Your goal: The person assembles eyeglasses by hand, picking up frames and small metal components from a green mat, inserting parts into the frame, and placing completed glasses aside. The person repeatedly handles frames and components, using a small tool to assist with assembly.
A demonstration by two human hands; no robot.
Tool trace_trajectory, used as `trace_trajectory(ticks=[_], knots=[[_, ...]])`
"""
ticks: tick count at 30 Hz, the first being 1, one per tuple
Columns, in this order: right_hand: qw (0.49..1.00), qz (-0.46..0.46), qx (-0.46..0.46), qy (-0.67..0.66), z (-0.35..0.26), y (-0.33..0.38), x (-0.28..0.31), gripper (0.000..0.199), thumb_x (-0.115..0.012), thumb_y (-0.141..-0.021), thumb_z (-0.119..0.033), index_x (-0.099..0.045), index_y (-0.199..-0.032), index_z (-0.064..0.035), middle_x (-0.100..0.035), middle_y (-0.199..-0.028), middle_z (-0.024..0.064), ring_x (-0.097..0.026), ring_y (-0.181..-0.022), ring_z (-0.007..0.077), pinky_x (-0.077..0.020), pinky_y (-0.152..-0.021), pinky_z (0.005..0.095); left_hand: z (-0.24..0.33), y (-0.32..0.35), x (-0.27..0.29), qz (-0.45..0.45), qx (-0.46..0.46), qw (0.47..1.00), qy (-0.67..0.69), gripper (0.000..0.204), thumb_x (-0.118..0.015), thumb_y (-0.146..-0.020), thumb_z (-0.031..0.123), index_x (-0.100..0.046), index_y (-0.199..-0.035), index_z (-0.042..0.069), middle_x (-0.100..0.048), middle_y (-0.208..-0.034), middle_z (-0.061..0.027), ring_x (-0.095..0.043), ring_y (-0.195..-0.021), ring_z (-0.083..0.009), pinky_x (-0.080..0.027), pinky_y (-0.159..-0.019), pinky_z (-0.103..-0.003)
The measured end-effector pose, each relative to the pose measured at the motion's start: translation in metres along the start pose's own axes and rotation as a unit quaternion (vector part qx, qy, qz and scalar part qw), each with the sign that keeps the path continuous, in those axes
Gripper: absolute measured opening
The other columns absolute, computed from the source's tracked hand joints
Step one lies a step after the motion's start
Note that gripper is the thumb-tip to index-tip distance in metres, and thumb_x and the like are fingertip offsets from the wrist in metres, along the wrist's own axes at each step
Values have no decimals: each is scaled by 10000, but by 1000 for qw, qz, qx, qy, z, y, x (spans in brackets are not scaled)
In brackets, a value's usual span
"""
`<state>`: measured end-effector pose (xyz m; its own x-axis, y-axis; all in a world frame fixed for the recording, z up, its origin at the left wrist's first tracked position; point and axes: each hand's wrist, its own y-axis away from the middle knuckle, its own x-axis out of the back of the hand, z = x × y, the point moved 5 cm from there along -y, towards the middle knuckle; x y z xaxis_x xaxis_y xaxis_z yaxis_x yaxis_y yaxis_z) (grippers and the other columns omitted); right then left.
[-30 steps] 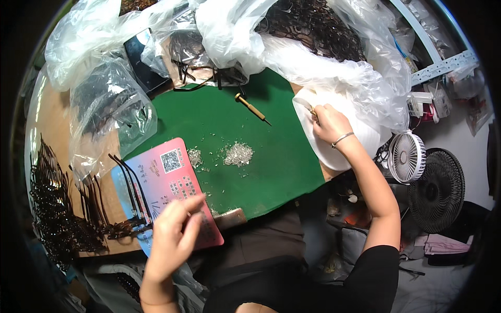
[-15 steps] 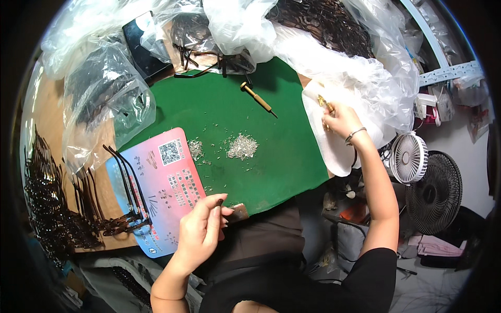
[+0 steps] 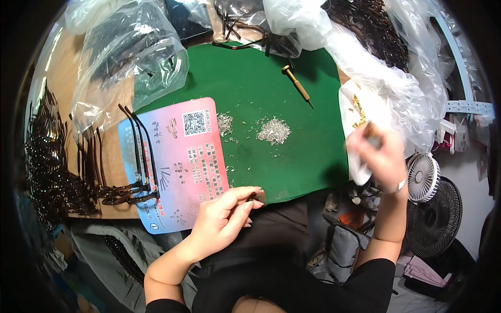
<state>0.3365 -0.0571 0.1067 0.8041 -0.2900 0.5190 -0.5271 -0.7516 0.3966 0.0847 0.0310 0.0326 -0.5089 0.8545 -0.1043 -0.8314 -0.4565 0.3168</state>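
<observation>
My left hand is closed in a pinch around a small dark stick-like piece, too small to name. Its tip meets a small brown block at the near edge of the green mat. To the right, my right hand is smeared by motion over the edge of a white cloth. A brown, rounded tool end pokes out from its curled fingers. Small gold-coloured parts lie on the cloth just beyond that hand.
Silvery bits are heaped mid-mat, with a brass screwdriver beyond. Dark glasses temples lie across a pink-and-blue card; more temples pile up at far left. Plastic bags crowd the back. Two fans stand right.
My right hand has drawn back toward me from the gold parts. The dark piece in my left hand has come down to the brown block. The whole view has shifted.
</observation>
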Motion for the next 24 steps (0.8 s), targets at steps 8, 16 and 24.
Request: trace_trajectory(ticks=[8, 16, 24], knots=[[935, -309, 156, -74, -11, 2, -110, 281, -685, -791, -164, -483, -930, -26, -577, -829, 75, -579, -730, 172, -462, -650, 301, 7, 5, -17, -90, 107, 988, 71, 258, -498, -919, 76, -550, -1167, 25, -670, -889, -57, -578, -596, -49, -495, -533, -200], [873, -444, 203, 11, -23, 0, -119, 303, -714, -781, -176, -487, -936, -48, -587, -818, 54, -577, -716, 151, -452, -627, 286, -8, -1, -16, -226, 212, 932, 186, 259, -481, -932, 104, -528, -1163, -2, -649, -898, -83, -546, -569, -67, -459, -514, -199], [886, -396, 236, -42, -14, 3, -120, 318, -722, -773, -211, -477, -897, -50, -570, -746, 61, -565, -634, 195, -443, -567, 300, -12, 1, -18, -229, 198, 919, 253, 242, -486, -932, 117, -535, -1135, -6, -646, -885, -96, -521, -538, -73, -432, -486, -201]])
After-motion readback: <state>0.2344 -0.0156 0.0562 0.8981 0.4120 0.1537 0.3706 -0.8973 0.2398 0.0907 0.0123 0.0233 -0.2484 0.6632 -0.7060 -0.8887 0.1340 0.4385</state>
